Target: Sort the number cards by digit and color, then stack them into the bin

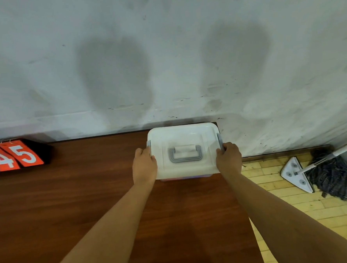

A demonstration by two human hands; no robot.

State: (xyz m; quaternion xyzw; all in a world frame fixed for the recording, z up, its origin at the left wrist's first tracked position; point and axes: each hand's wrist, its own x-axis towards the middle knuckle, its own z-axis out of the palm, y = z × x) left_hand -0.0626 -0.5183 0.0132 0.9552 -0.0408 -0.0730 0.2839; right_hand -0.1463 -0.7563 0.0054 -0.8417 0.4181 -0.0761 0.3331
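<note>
A white plastic bin (184,138) with a closed lid and a grey handle stands at the far right corner of the brown table (91,197), against the wall. My left hand (144,166) grips the bin's left side by the grey latch. My right hand (228,158) grips its right side by the other latch. Red and blue colour shows faintly through the bin's front wall below the lid. At the far left, a black scoreboard stand (41,148) shows red number cards (17,156) reading 4 and 5, with a blue card at the frame edge.
A stained white wall (164,60) rises directly behind the table. To the right of the table lies a yellow tiled floor (295,205) with a flat white mop head (296,173) and a dark string mop (333,176).
</note>
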